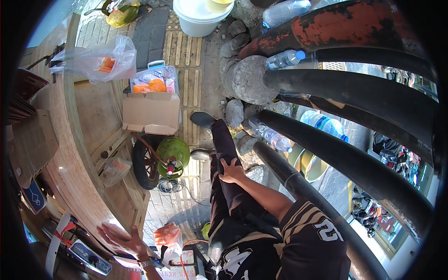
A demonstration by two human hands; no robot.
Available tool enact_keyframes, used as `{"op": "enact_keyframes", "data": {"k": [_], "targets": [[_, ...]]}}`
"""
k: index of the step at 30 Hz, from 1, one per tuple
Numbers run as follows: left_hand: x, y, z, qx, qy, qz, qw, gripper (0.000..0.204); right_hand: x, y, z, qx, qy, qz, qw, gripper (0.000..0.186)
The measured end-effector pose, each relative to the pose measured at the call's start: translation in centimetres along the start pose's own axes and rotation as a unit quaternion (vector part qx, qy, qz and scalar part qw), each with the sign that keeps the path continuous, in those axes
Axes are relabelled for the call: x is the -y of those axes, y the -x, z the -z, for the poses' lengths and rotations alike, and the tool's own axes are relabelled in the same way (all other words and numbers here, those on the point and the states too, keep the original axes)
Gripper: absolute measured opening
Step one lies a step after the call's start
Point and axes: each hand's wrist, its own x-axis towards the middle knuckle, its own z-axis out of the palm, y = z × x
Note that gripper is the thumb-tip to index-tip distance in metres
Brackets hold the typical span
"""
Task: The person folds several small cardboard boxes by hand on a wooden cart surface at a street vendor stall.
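Note:
My left hand (122, 240) is open at the edge of a wooden cart (77, 154), its fingers stretched out and a watch (145, 263) on the wrist. Whether the palm touches the wood I cannot tell. My right hand (229, 171) lies on my dark trouser leg (227, 140) near the knee, fingers apart, holding nothing. Beside the cart stand a green gas cylinder (179, 148) and a black-tyred wheel (140, 163). A clear bag with orange contents (168, 236) is near my left hand. An open cardboard box (151, 112) adjoins a tub of orange packets (157, 86).
Thick dark pipes (345, 84) run along my right, with clear plastic bottles (285, 59) among them. A white bucket (198, 25) stands ahead on the paving. A plastic bag (119, 51) hangs from the cart's far end. Coiled cable (169, 185) lies below the cylinder.

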Motion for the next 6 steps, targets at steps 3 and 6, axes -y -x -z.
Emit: {"op": "enact_keyframes", "data": {"k": [3, 6], "targets": [[0.0, 0.0, 0.1, 0.008, -0.028, -0.003, 1.000, 0.102, -0.8, -1.8, -0.3, -0.012, -0.030, 0.024, 0.999, 0.090], [0.7, 0.6, 0.2, 0.006, -0.045, 0.000, 0.999, 0.104, -2.1, -3.4, 0.6, -0.028, -0.086, 0.059, 0.994, 0.097]]}}
